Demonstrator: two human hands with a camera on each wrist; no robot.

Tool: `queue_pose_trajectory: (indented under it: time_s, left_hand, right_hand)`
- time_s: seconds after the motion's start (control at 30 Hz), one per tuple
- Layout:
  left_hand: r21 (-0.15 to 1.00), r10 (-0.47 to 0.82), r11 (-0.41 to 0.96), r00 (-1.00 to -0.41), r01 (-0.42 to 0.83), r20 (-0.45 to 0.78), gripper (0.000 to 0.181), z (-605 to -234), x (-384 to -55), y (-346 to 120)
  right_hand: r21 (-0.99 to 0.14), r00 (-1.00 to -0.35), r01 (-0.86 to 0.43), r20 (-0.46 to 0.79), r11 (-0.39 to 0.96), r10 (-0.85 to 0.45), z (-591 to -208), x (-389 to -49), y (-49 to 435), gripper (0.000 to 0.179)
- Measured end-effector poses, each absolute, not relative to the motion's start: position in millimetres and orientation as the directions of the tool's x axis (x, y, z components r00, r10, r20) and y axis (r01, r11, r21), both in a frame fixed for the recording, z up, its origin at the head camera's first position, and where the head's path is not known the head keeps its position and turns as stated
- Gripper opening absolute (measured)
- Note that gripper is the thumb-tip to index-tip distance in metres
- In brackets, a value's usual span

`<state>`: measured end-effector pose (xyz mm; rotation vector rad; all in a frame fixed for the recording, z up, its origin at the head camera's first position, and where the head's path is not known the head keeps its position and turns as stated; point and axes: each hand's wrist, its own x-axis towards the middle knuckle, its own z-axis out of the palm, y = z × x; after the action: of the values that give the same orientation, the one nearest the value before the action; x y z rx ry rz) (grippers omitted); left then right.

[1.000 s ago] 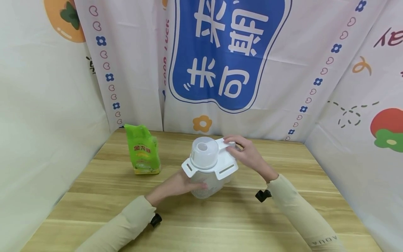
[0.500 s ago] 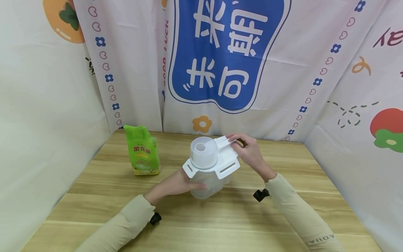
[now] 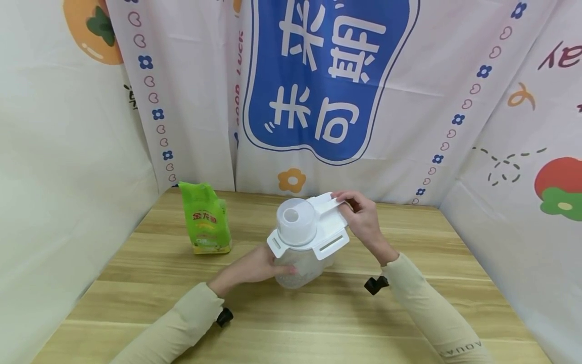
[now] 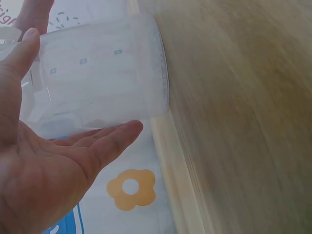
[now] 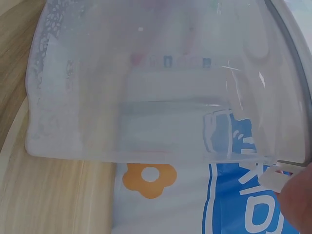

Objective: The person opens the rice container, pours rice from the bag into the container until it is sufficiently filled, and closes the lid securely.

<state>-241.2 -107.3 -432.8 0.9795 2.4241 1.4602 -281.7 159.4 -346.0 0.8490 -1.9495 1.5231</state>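
Observation:
A translucent plastic food storage container point(image 3: 305, 270) stands mid-table, with a white lid point(image 3: 328, 230) and a clear cup point(image 3: 296, 227) capping it. Slotted side tabs jut out from the lid. My left hand point(image 3: 261, 265) grips the body from the left, thumb in front. In the left wrist view, that hand's fingers point(image 4: 109, 146) lie along one side of the container point(image 4: 97, 83). My right hand point(image 3: 361, 217) pinches the white flap point(image 3: 332, 206) on the lid's right part. Only one right finger point(image 5: 298, 200) shows in the right wrist view, at the lid's edge.
A green packet point(image 3: 206, 222) with red lettering stands upright at the back left of the wooden table point(image 3: 318, 328). Printed cloth point(image 3: 200, 101) hangs behind and along both sides.
My right hand has moved slightly to the right, and the pinched flap is tilted up more. The container has shifted a little to the right; my left hand keeps its grip.

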Motion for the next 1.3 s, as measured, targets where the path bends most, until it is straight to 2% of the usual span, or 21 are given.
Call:
queue_pose_trajectory:
  time_s: [0.63, 0.73, 0.97, 1.2, 1.3]
  left_hand:
    - [0.814, 0.635, 0.308, -0.744, 0.493, 0.210, 0.072, -433, -246, -105]
    - [0.814, 0.637, 0.303, -0.740, 0.496, 0.214, 0.071, -434, -247, -105]
    - [0.839, 0.611, 0.327, -0.775, 0.435, 0.164, 0.071, -433, -245, -108]
    - [0.795, 0.652, 0.267, -0.710, 0.545, 0.267, 0.066, -435, -247, -107]
    - [0.794, 0.660, 0.257, -0.700, 0.551, 0.272, 0.063, -435, -247, -107]
  right_hand:
    - [-0.593, -0.604, -0.796, 0.791, 0.124, -0.097, -325, -270, 149, 0.010]
    - [-0.605, -0.614, -0.788, 0.785, 0.113, -0.085, -324, -270, 146, 0.010]
    - [-0.651, -0.655, -0.755, 0.752, 0.077, -0.069, -325, -271, 140, 0.008]
    - [-0.676, -0.685, -0.728, 0.725, 0.113, -0.072, -333, -270, 143, 0.009]
    - [-0.682, -0.690, -0.722, 0.721, 0.112, -0.056, -341, -277, 146, 0.009]
